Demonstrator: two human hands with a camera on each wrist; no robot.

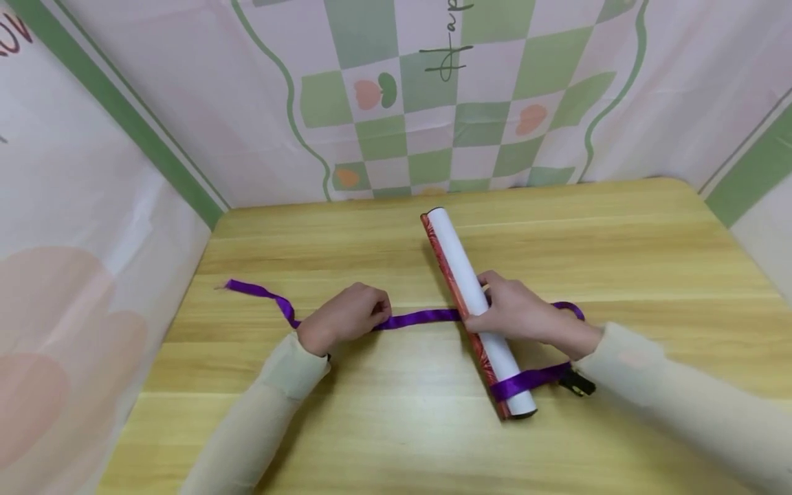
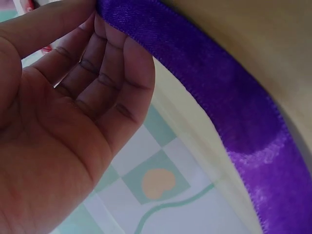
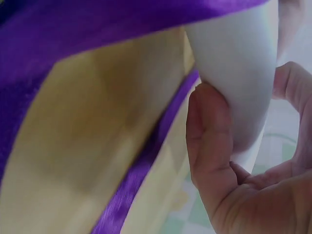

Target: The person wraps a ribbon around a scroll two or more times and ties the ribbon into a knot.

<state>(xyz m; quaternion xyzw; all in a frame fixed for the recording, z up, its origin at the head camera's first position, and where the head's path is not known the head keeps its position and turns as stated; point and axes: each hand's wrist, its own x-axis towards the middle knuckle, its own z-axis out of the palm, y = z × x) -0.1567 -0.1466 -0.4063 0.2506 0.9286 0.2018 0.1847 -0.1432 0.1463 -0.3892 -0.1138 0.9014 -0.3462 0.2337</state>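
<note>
A rolled-up sheet point(image 1: 460, 265), white outside with a red patterned edge along its left side, lies slantwise on the table. My right hand point(image 1: 516, 309) grips it near the middle, thumb on the near left side and fingers round the far side. A purple ribbon point(image 1: 427, 317) passes beneath the roll and also crosses over its near end. Left of the roll, my left hand point(image 1: 349, 316) pinches the ribbon between thumb and fingertips, as the left wrist view shows with the ribbon point(image 2: 209, 78) curving away. In the right wrist view the fingers point(image 3: 212, 131) hold the white roll point(image 3: 239, 73).
The wooden table point(image 1: 260, 412) meets a printed cloth point(image 1: 427, 124) at its back edge. A loose ribbon end trails to the left, and a ribbon loop point(image 1: 572, 307) curls behind my right wrist. A small black object point(image 1: 578, 382) sits beneath the right cuff.
</note>
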